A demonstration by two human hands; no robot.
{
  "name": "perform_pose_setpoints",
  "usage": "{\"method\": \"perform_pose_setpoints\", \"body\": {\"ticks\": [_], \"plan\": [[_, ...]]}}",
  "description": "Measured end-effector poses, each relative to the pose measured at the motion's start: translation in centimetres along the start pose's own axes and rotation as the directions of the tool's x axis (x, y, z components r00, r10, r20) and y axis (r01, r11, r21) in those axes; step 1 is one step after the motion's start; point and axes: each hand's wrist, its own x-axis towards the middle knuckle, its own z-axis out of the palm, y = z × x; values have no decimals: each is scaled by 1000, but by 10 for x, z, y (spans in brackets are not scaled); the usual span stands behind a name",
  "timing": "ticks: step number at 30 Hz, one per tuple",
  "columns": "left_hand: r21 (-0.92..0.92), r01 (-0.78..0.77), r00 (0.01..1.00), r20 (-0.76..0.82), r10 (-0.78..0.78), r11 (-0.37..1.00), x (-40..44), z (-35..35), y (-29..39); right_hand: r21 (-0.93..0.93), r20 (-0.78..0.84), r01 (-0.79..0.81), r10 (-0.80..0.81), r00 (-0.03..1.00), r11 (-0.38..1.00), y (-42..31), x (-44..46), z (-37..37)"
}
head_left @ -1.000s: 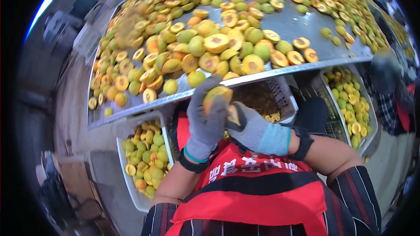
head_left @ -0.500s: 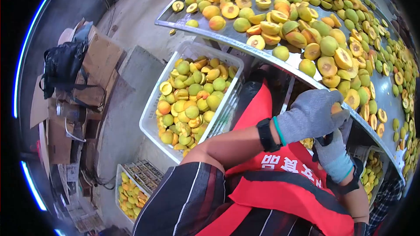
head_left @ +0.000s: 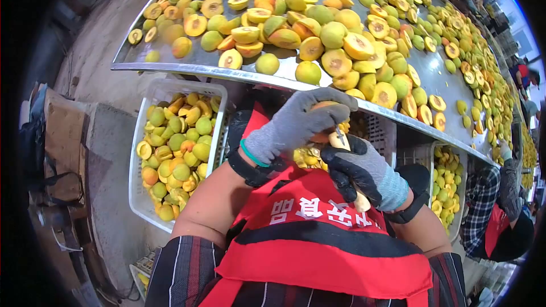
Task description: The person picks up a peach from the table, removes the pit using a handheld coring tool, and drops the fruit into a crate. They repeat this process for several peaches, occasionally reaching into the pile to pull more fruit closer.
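My left hand, in a grey knit glove, is closed around a peach, mostly hidden by the fingers. In my right hand, gloved in grey with dark fingertips, is a small cream-handled knife. Its thin metal tip points up at the peach, right beside my left fingers. Both hands are above my red apron, just in front of the metal table's edge. Halved and whole peaches lie heaped on that table beyond my hands.
A white crate full of peach halves stands at my left, below the table. Another filled crate is at the right. Beside it a co-worker in a checked sleeve leans in. Cardboard boxes stand far left.
My view has swung right and toward the table. My hands have drawn apart slightly, and the knife and its cream handle now show. The co-worker at the right has come more into view.
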Motion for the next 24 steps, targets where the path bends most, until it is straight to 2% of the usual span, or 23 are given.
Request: {"method": "perform_pose_setpoints", "body": {"ticks": [1,3,4,7,8,11,13,14,16,18,19,20,21,23,24], "plan": [[-5,3,1000,9,-3,1000,1,-1,0,4,-9,-2,2,1000,1000,1,0,-2],[-63,0,998,65,4,998,4,-4,0,14,102,23,-24,995,1000,4,0,-5],[-63,2,998,68,2,998,5,-4,-1,17,100,23,-25,995,1000,8,1,-8],[-106,-28,1000,-7,28,994,7,-3,-5,91,220,215,-230,948,972,25,7,-19],[-106,-26,1000,-1,26,994,7,-3,-5,268,143,7,-47,989,963,11,1,-9],[-108,-82,996,-42,78,991,2,-2,-14,264,130,-14,-21,991,964,11,2,-3],[257,-264,951,-93,295,930,1,-4,-25,269,94,-24,-1,996,963,14,2,0],[374,-312,913,-136,384,874,2,2,-24,342,108,-32,-6,994,939,16,2,0],[335,-324,907,-155,391,885,3,2,-30,439,149,-32,-38,988,898,25,6,-5],[296,-339,900,-174,399,893,4,6,-31,378,90,-56,24,996,924,20,4,-1],[241,-278,914,-233,333,930,5,13,-29,319,25,-85,81,996,944,19,4,2],[181,-215,922,-287,261,960,5,18,-28,123,-60,47,-40,997,991,24,5,7],[178,-214,923,-284,259,960,4,21,-27,-75,-137,142,-152,979,987,30,10,8],[231,-261,884,-333,328,938,3,27,-25,82,-70,58,-52,996,995,23,4,7],[169,-313,878,-323,353,935,4,25,-30,84,-75,57,-51,996,995,24,3,4]]}}
